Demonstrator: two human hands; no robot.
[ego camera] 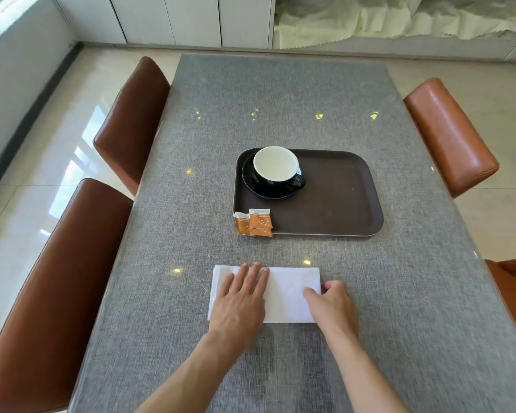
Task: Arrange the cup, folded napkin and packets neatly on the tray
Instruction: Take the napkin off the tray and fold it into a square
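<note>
1. Left hand (240,299) lies flat, fingers spread, pressing the white napkin (286,296) onto the grey table (280,99); right hand (332,302) pinches its right edge
2. The soft, light cloth will likely flop unless lifted by both ends
3. Beyond, two orange packets (253,223) overlap the brown tray (340,201) corner; the cup (276,168) sits inside

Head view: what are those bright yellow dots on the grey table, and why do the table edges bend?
Head view: the dots on the table look like glare from lamps above; the wide-angle lens bows its edges and the chairs; the forearms near the bottom look slightly motion-blurred.
</note>
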